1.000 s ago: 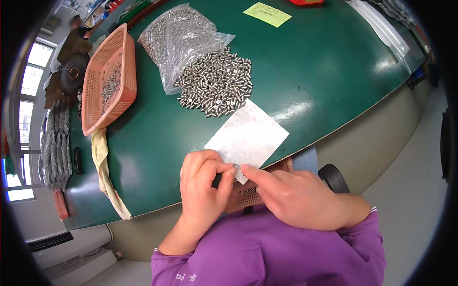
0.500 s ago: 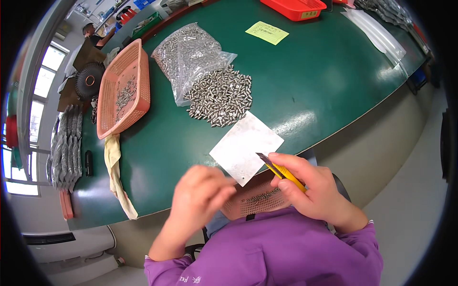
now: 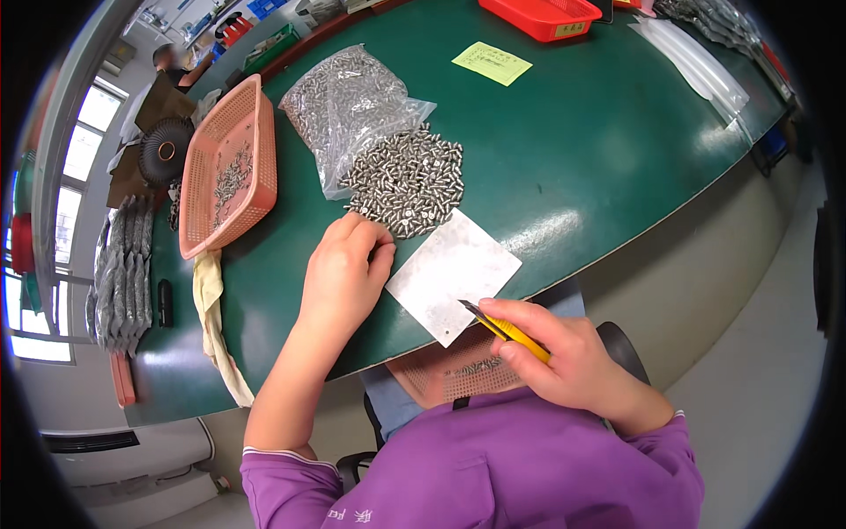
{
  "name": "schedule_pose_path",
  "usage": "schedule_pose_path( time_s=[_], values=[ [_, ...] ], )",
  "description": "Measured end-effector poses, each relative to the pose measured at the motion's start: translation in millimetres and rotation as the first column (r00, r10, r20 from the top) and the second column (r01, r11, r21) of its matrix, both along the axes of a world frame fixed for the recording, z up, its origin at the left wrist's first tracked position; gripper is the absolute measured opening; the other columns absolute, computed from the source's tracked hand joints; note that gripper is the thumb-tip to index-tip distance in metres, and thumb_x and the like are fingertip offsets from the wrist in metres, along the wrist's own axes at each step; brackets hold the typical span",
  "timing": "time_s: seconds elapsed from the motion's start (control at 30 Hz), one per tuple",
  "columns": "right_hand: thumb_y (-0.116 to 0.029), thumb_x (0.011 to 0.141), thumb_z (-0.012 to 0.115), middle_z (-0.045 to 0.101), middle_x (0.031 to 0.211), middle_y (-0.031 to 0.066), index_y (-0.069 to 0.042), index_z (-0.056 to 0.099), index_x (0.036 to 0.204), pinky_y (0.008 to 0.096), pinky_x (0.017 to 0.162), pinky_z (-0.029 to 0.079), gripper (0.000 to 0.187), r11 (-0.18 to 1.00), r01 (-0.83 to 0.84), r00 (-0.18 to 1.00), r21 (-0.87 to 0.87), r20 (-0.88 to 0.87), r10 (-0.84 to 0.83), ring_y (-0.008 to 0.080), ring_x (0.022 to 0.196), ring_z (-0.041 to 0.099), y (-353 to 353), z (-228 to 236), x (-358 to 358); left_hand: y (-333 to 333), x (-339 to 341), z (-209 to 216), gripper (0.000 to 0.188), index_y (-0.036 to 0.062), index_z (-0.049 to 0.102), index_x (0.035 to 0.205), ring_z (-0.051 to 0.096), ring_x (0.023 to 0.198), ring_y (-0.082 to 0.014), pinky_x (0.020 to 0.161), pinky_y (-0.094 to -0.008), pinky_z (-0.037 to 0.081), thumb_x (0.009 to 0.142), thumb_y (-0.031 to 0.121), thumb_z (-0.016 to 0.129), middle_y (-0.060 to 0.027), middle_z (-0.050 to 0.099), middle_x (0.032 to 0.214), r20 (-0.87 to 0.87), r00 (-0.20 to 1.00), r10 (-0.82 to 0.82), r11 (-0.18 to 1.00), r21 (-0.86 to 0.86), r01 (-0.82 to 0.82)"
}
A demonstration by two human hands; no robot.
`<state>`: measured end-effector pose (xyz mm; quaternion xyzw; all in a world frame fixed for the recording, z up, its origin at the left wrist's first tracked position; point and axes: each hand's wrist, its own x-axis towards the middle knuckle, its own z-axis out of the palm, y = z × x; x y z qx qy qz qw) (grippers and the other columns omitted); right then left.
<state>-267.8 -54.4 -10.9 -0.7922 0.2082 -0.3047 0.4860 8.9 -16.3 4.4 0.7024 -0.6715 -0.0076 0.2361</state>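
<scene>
My left hand [image 3: 345,269] is at the near left edge of a heap of small silvery metal pins [image 3: 410,181]. Its fingers are curled and drawn together, with the tips hidden, so whatever they pinch cannot be made out. A yellow utility knife [image 3: 511,333] is gripped in my right hand [image 3: 577,357], its dark blade pointing up and left over the near corner of a white card [image 3: 454,273]. This card lies flat at the table's front edge, touching the heap. The heap spills from a clear plastic bag [image 3: 348,97] full of similar pins.
A pink basket [image 3: 260,198] with some pins stands on the green table [image 3: 608,167], left of the bag. Another pink basket [image 3: 423,375] sits at my lap. A yellow paper [image 3: 492,63] and a red tray [image 3: 564,26] lie farther back; a cloth strip [image 3: 211,309] hangs left.
My left hand has moved forward and left, from above the front edge to the heap. My right hand, still holding the knife, has shifted slightly left and nearer to me.
</scene>
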Motion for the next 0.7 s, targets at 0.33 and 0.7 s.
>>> schedule_pose_path(
  time_s=[0.33, 0.7],
  values=[
    [-0.005, 0.093, 0.065, 0.072, 0.118, 0.0135, -0.007, 0.06, 0.134, 0.033, 0.078, 0.059, 0.041, 0.999, -0.028, 0.994, -0.031, -0.109, 0.025, 0.0267, 0.094, 0.075, 0.5, 0.3, 3.1, 53.6, -39.3, 16.4, 0.015, 0.0014, 0.068, 0.098, 0.065, 0.08, -0.0185, 0.072, -0.0296, 0.054, 0.086, -0.008, 0.068, -0.0096, 0.068, 0.096, -0.408, 0.912, -0.037, 0.995, -0.097, -0.003],
    [-0.006, 0.09, 0.066, 0.073, 0.105, 0.0141, -0.011, 0.061, 0.135, 0.0386, 0.073, 0.059, 0.045, 0.99, -0.036, 0.97, -0.138, -0.244, 0.001, 0.0297, 0.086, 0.073, 7.3, 1.6, 9.2, 56.5, -61.6, -17.6, 0.02, 0.008, 0.071, 0.089, 0.062, 0.104, -0.029, 0.088, -0.0413, 0.047, 0.072, 0.003, 0.081, -0.006, 0.066, 0.102, -0.166, 0.986, -0.012, 0.981, -0.191, -0.02]
  ],
)
